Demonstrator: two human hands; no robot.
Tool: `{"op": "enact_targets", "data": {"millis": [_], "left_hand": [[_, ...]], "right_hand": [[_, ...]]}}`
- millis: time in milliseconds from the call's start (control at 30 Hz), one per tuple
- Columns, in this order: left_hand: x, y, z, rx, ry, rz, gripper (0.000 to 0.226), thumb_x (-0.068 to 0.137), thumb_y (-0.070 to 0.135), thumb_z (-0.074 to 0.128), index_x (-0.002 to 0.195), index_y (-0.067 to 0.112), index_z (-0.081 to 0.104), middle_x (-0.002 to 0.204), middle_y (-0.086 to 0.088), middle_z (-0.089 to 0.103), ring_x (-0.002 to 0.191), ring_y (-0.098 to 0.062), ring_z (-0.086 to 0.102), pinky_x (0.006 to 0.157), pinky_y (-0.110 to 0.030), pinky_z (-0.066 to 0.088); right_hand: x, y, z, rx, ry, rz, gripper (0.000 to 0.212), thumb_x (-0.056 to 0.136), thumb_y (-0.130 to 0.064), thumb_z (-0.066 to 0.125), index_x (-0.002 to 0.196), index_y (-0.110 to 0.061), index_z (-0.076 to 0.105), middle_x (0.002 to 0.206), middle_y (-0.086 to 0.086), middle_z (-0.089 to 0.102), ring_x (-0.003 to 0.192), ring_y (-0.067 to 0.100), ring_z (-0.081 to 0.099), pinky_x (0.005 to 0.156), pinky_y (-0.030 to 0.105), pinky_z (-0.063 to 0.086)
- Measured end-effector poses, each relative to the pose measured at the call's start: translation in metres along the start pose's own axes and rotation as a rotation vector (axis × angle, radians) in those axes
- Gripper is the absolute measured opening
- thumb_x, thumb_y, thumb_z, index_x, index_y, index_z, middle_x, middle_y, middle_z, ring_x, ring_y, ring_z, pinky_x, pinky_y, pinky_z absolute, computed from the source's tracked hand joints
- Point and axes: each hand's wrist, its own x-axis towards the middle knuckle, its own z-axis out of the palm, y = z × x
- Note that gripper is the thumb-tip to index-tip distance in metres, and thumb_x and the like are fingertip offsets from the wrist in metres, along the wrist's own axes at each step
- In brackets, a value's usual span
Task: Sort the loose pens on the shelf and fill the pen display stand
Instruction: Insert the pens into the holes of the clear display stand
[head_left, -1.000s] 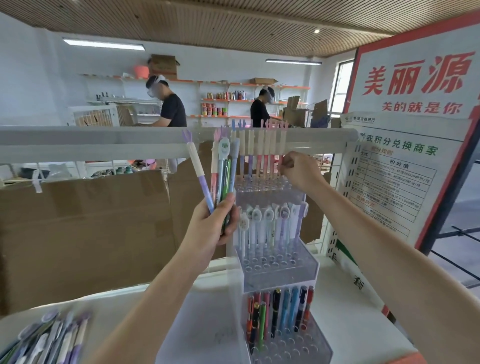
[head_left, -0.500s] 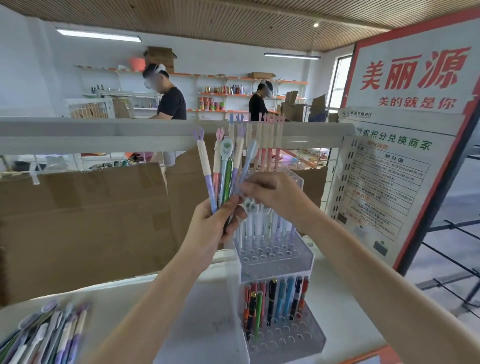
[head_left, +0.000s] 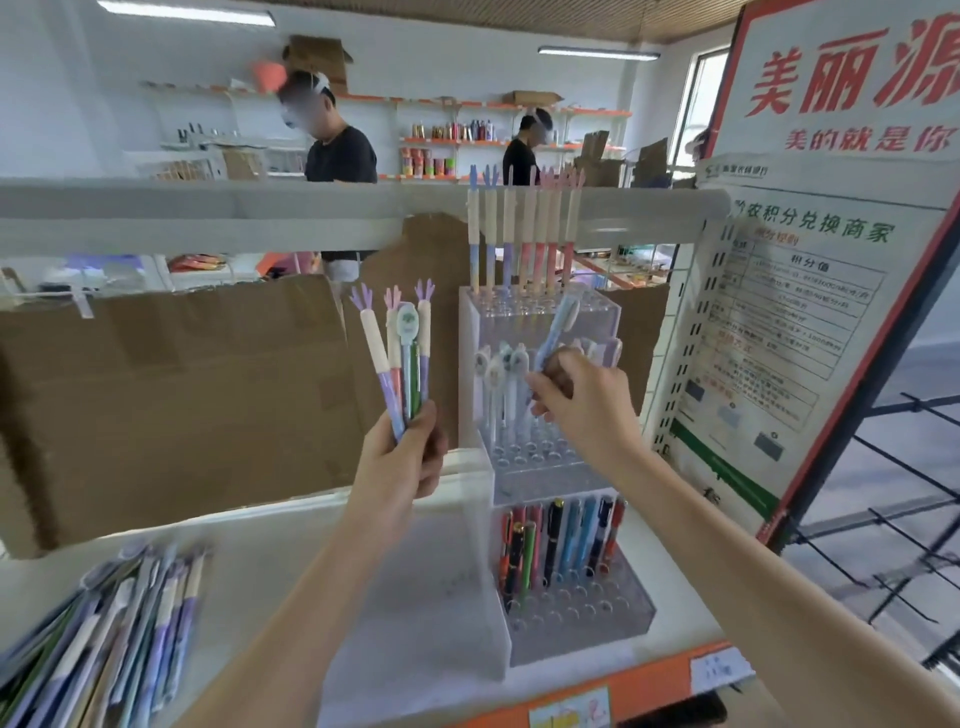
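Note:
A clear three-tier pen display stand (head_left: 613, 618) stands on the white shelf. Its top tier holds tall pastel pens (head_left: 522, 239), the middle tier white-capped pens (head_left: 501, 374), the bottom tier dark and coloured pens (head_left: 563, 540). My left hand (head_left: 400, 462) grips a bunch of several pens (head_left: 402, 358), fanned upward left of the stand. My right hand (head_left: 582, 400) pinches a single light blue pen (head_left: 556, 332), tilted over the middle tier. A pile of loose pens (head_left: 104, 639) lies at the lower left of the shelf.
Cardboard sheets (head_left: 171, 395) lean behind the shelf. An upper shelf rail (head_left: 208, 218) crosses above the stand. A red-framed sign board (head_left: 810, 291) stands right of it. Two persons work at shelves in the background. The shelf front has an orange edge (head_left: 654, 675).
My right hand left the top tier, reached the bunch in my left hand, and now holds a light blue pen over the middle tier. The left hand has kept the bunch.

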Motion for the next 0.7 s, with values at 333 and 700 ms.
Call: {"op": "enact_targets", "data": {"millis": [333,700], "left_hand": [[-0.014,0.000,0.006,-0.039,-0.074,0.001,0.026,0.096,0.029,0.048,0.074,0.016,0.043,0.060,-0.001,0.051,0.040,-0.007,0.025,0.038,-0.018,0.019],[-0.025,0.002,0.006,-0.038,-0.098,0.024,0.037,0.090,0.031,0.052,0.055,0.028,0.063,0.073,-0.014,0.042,0.040,-0.009,0.028,0.034,-0.016,0.022]], "right_hand": [[0.001,0.004,0.013,-0.081,-0.041,0.025,0.024,0.094,-0.026,0.055,0.080,-0.007,0.055,0.070,0.011,0.066,0.066,0.025,0.064,0.067,0.039,0.053],[-0.009,0.011,0.034,-0.289,-0.187,0.085,0.021,0.092,-0.027,0.058,0.076,-0.014,0.055,0.081,0.006,0.059,0.073,0.024,0.058,0.066,0.031,0.045]]}}
